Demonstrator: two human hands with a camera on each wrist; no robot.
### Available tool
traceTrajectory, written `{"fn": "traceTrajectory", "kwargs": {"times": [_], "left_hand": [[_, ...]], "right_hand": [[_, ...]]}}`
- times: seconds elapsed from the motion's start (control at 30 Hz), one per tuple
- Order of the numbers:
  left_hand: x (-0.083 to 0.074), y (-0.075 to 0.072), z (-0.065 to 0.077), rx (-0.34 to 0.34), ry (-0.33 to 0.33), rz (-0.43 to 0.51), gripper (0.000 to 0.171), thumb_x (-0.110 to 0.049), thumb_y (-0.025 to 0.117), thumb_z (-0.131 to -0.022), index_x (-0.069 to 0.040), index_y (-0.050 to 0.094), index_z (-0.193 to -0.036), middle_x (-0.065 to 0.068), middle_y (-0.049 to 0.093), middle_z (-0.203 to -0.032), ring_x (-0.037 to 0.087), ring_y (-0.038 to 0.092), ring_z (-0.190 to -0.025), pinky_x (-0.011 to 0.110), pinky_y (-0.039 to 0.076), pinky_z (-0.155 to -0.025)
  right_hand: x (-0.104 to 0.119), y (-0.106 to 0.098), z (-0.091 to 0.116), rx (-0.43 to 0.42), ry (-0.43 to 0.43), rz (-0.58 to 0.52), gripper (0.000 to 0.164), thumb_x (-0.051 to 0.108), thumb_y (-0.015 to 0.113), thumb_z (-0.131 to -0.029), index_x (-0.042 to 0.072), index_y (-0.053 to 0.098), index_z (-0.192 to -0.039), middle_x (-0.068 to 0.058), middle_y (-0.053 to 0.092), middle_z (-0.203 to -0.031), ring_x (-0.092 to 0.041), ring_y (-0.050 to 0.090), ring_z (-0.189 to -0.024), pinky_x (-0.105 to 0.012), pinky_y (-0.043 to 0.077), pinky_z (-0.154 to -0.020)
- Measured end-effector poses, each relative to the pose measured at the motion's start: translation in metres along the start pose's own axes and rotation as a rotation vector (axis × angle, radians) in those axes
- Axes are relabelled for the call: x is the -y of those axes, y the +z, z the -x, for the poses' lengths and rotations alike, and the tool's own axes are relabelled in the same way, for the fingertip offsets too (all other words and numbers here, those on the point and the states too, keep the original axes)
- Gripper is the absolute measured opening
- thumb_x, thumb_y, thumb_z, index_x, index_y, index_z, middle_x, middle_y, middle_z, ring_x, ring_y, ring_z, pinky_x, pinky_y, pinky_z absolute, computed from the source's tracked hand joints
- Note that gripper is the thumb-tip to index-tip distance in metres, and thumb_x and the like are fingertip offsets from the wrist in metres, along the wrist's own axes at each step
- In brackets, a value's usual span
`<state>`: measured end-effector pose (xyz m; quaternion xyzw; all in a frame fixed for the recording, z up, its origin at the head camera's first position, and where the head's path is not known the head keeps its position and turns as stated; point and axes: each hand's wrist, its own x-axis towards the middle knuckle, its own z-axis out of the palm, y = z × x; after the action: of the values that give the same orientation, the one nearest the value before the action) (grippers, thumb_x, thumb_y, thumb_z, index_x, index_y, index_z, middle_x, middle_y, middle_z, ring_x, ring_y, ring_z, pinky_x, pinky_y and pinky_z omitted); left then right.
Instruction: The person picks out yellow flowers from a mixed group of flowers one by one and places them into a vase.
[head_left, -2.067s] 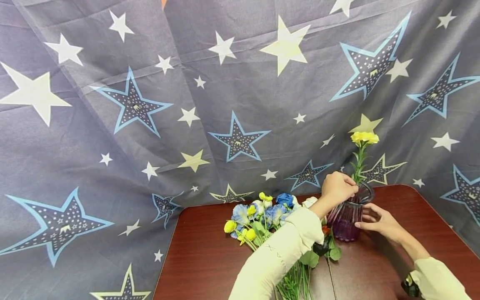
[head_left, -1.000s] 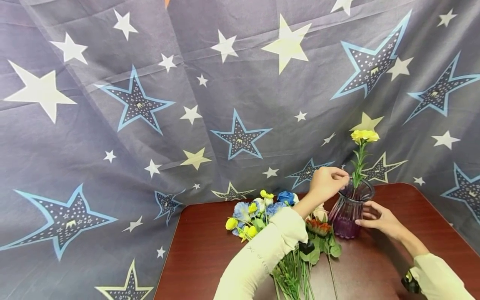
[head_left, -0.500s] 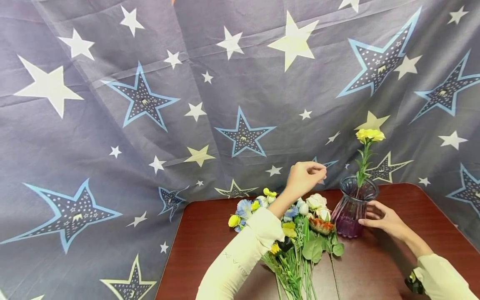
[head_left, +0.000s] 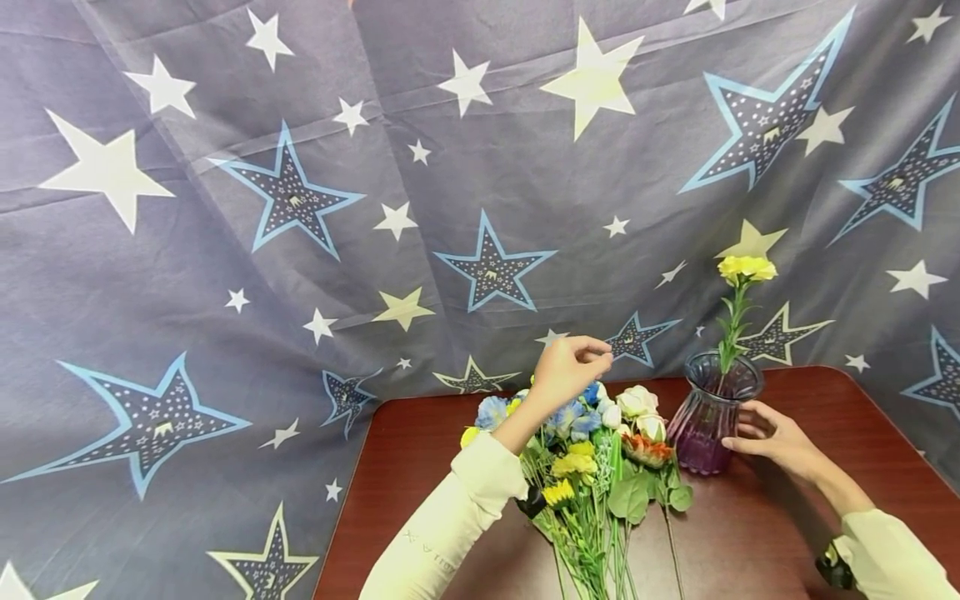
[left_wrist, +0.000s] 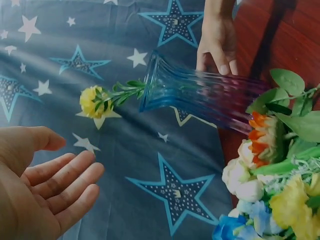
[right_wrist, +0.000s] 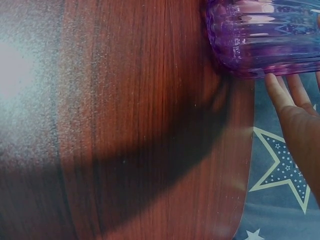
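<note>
My left hand (head_left: 567, 367) is over the flower heads left of the vase. In the left wrist view its fingers are loosely spread, with nothing in them. A yellow carnation (head_left: 738, 315) stands upright in a ribbed glass vase (head_left: 701, 433), bluish at the flared mouth and purple at the base. My right hand (head_left: 776, 442) holds the vase from the right, thumb in front and fingers behind. Through the glass, the left wrist view shows part of those fingers. The right wrist view catches the vase's lower part with fingertips against it.
A bunch of flowers (head_left: 577, 467), blue, yellow and white, lies left of the vase with green stems toward the near edge. An orange flower (head_left: 647, 450) lies close by the vase. The brown wooden table (head_left: 420, 467) meets a star-patterned grey cloth (head_left: 360, 108) behind.
My left hand has let go of the carnation's stem and moved left, away from the vase, to above the flower bunch. The carnation stays in the vase; my right hand keeps its place there.
</note>
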<state>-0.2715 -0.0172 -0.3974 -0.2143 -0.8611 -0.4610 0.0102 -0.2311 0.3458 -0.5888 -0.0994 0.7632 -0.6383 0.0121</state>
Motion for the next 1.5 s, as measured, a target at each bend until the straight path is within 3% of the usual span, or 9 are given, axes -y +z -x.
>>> {"fn": "traceTrajectory", "kwargs": {"times": [0.13,0.53,0.93,1.13,1.27,1.37,1.5], "left_hand": [[0.01,-0.009,0.009,-0.011,-0.01,-0.033,0.019,-0.025,0.07,-0.097,-0.015,0.08,-0.109,0.002,0.08,-0.093,0.01,0.07,-0.069,0.019,0.049,-0.057],[0.045,-0.021,0.034,-0.039,-0.149,-0.078,0.017,-0.024,0.071,-0.094,-0.015,0.081,-0.104,0.004,0.08,-0.091,0.008,0.068,-0.069,0.022,0.048,-0.056],[0.075,-0.028,0.05,0.023,-0.255,-0.172,0.013,-0.022,0.073,-0.089,-0.017,0.083,-0.095,0.001,0.079,-0.09,0.006,0.059,-0.061,0.022,0.041,-0.052],[0.088,-0.026,0.059,0.049,-0.297,-0.21,0.011,-0.019,0.071,-0.084,-0.016,0.081,-0.083,0.004,0.076,-0.081,0.007,0.045,-0.052,0.022,0.035,-0.051],[0.097,-0.023,0.067,0.083,-0.363,-0.229,0.02,-0.013,0.063,-0.083,-0.012,0.071,-0.065,0.003,0.07,-0.062,0.008,0.04,-0.047,0.023,0.03,-0.05],[0.104,-0.02,0.074,0.105,-0.402,-0.257,0.03,-0.007,0.057,-0.08,-0.016,0.055,-0.052,-0.003,0.057,-0.047,0.01,0.037,-0.044,0.025,0.025,-0.049],[0.112,-0.013,0.082,0.134,-0.463,-0.33,0.043,-0.005,0.06,-0.081,-0.022,0.044,-0.045,-0.009,0.041,-0.041,0.01,0.032,-0.043,0.024,0.025,-0.046]], "right_hand": [[0.001,-0.001,0.0,-0.002,-0.003,0.009,0.041,-0.004,0.073,-0.089,0.02,0.058,-0.12,0.027,0.066,-0.11,0.01,0.065,-0.101,-0.016,0.057,-0.081],[0.001,-0.004,0.002,-0.001,-0.004,-0.022,0.041,-0.007,0.071,-0.09,0.021,0.059,-0.118,0.026,0.067,-0.11,0.009,0.066,-0.101,-0.016,0.058,-0.08],[0.004,-0.002,0.002,0.002,0.007,-0.034,0.042,-0.007,0.071,-0.09,0.02,0.059,-0.119,0.025,0.067,-0.11,0.009,0.065,-0.101,-0.017,0.058,-0.079],[0.003,-0.001,0.0,0.003,0.005,-0.032,0.041,-0.007,0.07,-0.09,0.019,0.058,-0.119,0.024,0.067,-0.11,0.009,0.066,-0.101,-0.017,0.059,-0.079],[0.004,0.0,0.001,0.01,0.007,-0.039,0.04,-0.007,0.07,-0.09,0.018,0.058,-0.119,0.024,0.068,-0.11,0.009,0.066,-0.101,-0.017,0.059,-0.079],[0.003,0.001,0.001,0.015,0.008,-0.046,0.04,-0.007,0.071,-0.09,0.018,0.057,-0.118,0.024,0.068,-0.109,0.008,0.066,-0.101,-0.017,0.059,-0.079],[0.003,0.002,0.001,0.017,0.008,-0.061,0.04,-0.007,0.071,-0.089,0.018,0.058,-0.118,0.024,0.068,-0.109,0.008,0.066,-0.101,-0.018,0.059,-0.079]]}}
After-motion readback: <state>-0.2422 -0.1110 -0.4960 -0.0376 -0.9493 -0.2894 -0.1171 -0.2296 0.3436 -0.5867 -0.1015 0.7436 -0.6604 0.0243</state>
